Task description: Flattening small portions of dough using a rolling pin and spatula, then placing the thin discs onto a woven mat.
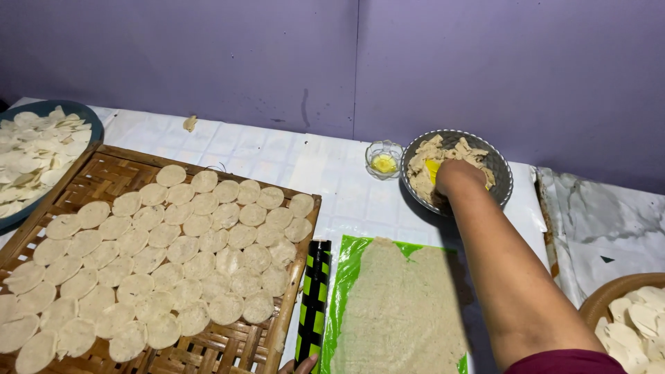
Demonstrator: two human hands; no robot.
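Woven bamboo tray (pixel 291 305) at left, largest item, covered in rows of flat pale dough discs (pixel 173 256), edges touching or overlapping. Right of it, near edge: green plastic sheet (pixel 346 270) with a thin rolled dough sheet (pixel 402 312) spread on top. Black-and-green rolling pin (pixel 313 298) lies between tray and sheet, long axis near-to-far. Left hand (pixel 301 364): only fingertips show at the near end of the pin, touching it; can't tell how far it is closed. Right hand (pixel 457 176) reaches far-right into the grey bowl (pixel 502 173), fingers curled down into the dough scraps (pixel 422 163) with something yellow against them; grip itself is hidden, can't tell if it is clamped. Blue plate (pixel 86 114) far left, piled with loose discs. Brown basket (pixel 609 294) near right, holds more discs. Small glass dish (pixel 384 161) just left of the grey bowl, yellow liquid inside. Small dough bit (pixel 189 123) far on the white tablecloth (pixel 277 152).
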